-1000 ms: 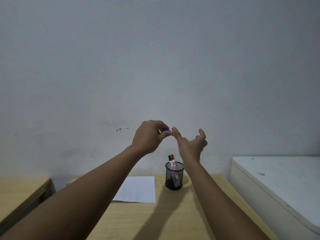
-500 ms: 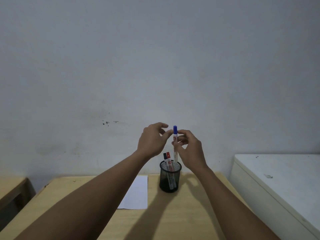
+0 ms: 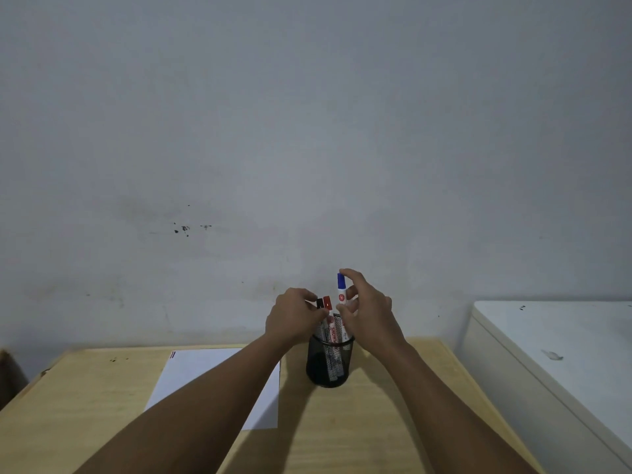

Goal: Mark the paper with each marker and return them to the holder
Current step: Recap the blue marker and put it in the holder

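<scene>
Now both hands hover over the mesh pen holder [image 3: 329, 366], the blue-capped marker [image 3: 341, 291] upright in its mouth.

Right hand [image 3: 367, 311] arches over the blue-capped marker, index on the cap, thumb by the barrel; loosely curled, and I cannot tell if it grips. Left hand [image 3: 293, 319] is curled beside the black-capped marker [image 3: 319, 303] and red-capped marker [image 3: 327, 303], grip unclear. White paper [image 3: 191, 374] lies left of the holder on the tabletop [image 3: 85, 398], partly under the left forearm; bare wood runs to the right edge, beside a white cabinet [image 3: 561, 340].

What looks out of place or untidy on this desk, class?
Little stands out. The mesh holder stands upright and the paper lies flat. Only small dark specks mark the desk near its far left corner.
</scene>
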Demonstrator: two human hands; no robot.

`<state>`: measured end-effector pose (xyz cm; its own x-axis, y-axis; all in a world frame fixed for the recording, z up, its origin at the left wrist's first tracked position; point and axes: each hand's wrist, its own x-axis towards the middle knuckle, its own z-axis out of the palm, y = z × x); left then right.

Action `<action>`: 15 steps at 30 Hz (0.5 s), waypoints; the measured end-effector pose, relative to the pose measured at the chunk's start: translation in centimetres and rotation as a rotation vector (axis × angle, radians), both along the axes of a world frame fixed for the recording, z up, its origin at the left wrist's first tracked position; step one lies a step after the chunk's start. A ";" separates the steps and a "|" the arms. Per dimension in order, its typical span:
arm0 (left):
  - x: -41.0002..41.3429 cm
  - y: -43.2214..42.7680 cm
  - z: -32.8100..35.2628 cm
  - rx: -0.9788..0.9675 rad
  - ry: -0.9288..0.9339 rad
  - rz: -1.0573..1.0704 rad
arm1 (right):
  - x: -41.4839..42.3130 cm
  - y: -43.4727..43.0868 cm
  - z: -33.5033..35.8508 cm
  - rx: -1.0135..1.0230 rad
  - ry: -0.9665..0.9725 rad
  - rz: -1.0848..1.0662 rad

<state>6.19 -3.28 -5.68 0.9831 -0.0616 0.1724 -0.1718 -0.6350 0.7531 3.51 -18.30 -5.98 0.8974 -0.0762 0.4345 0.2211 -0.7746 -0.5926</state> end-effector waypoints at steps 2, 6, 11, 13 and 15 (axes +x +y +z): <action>0.3 -0.3 -0.5 -0.016 -0.018 0.008 | 0.2 -0.2 -0.3 -0.043 0.026 0.000; 0.7 -0.9 -1.0 -0.052 -0.054 0.021 | 0.7 -0.5 -0.8 -0.054 0.084 -0.025; 1.3 -1.1 -1.0 -0.100 -0.063 -0.001 | 1.3 -0.7 -1.6 -0.021 0.123 -0.047; 1.4 -1.0 -1.1 -0.115 -0.036 -0.023 | 1.4 -0.6 -1.8 -0.022 0.141 -0.065; 1.5 -1.0 -1.1 -0.110 -0.019 -0.049 | 1.5 -0.5 -1.9 -0.029 0.147 -0.067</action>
